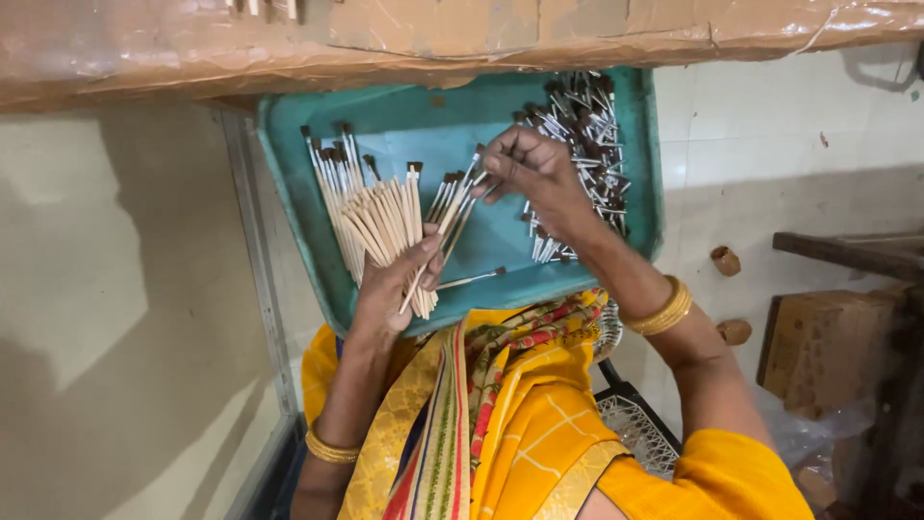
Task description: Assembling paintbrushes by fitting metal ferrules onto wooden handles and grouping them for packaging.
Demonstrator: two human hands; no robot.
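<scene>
Tray: big teal plastic tray [404, 120] with rounded corners, sitting on her lap under a brown cardboard-covered surface [385, 39].
Loose pile: jumble of small brushes with metal ferrules [587, 135], top right, just behind the right hand.
Fan: pale wooden-handled, dark-tipped brushes [371, 207], handles pointing toward her.
Left hand [395, 284]: closed round the fan's lower ends.
Right hand [529, 169]: pinching a few brush tips [460, 197] next to the fan, so it's nearer the pile.

Brushes [380, 217]: pale matt wooden handles, shiny metal ferrules, dark bristle tips. Tray [423, 120]: teal plastic, smooth, dull sheen. Tabletop [289, 43]: brown cardboard under glossy wrinkled film. Bangles [659, 310]: polished gold metal. Yellow woven cloth garment [539, 433].
</scene>
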